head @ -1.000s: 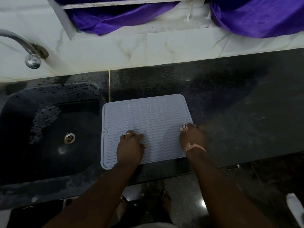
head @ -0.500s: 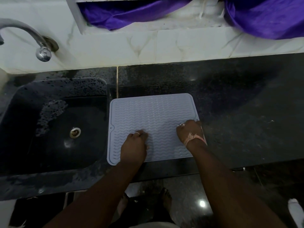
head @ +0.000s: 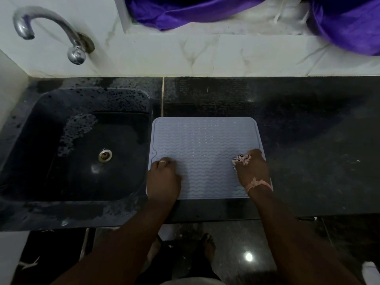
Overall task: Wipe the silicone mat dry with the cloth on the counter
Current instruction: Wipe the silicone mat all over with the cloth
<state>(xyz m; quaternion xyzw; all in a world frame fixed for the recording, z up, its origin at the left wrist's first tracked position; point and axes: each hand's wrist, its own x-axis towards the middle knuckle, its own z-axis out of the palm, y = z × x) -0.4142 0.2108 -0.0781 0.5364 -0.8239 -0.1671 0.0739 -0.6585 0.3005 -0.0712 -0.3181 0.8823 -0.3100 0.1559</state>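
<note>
Bare arms, no sleeves; ring (head: 162,161) on left hand (head: 163,177); pinkish thread band (head: 258,183) on right wrist.

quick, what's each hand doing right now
Left hand: holds nothing, pressed on pale grey ribbed silicone mat.
Right hand: closed on small patterned cloth.

Silicone mat (head: 205,149) on counter (head: 308,140), sink (head: 51,192) just left, tap (head: 51,31) behind sink, hands on mat's near corners

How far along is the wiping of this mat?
Done: the silicone mat lies flat on the counter beside the sink. In hand: the left hand presses its near left corner, and the right hand holds a bunched cloth at the right edge. Left: I cannot tell how much is dry; the far half looks unreached.
</note>
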